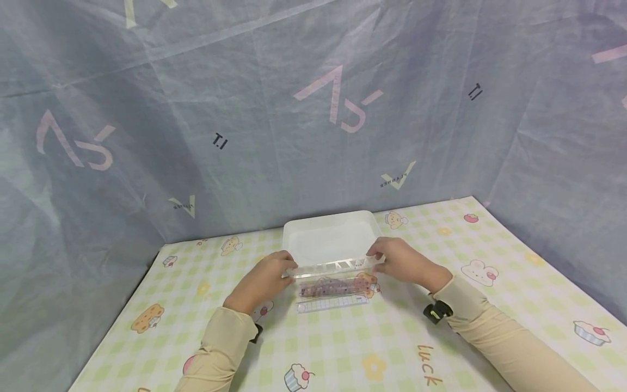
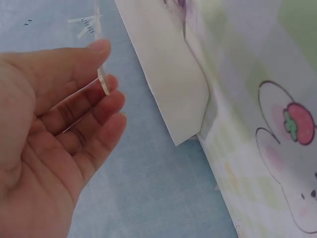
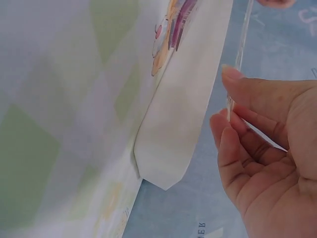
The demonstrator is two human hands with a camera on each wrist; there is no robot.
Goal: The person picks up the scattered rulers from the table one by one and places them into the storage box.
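Observation:
My left hand (image 1: 270,274) and right hand (image 1: 400,262) pinch opposite ends of a thin clear plastic strip (image 1: 333,267). It spans level between them, in front of the white tray (image 1: 333,237). In the left wrist view the strip's end (image 2: 103,82) sits between thumb and fingertips. The other end (image 3: 229,106) is likewise between thumb and fingers in the right wrist view. Just below the strip in the head view lie a see-through purple item (image 1: 328,287) and a clear ruler with grid marks (image 1: 332,304).
A green-and-white checked tablecloth (image 1: 166,348) with cartoon prints covers the table. The tray stands at the table's back edge, against a grey-blue fabric curtain (image 1: 254,109). Dark bands (image 1: 437,311) circle both wrists over beige sleeves.

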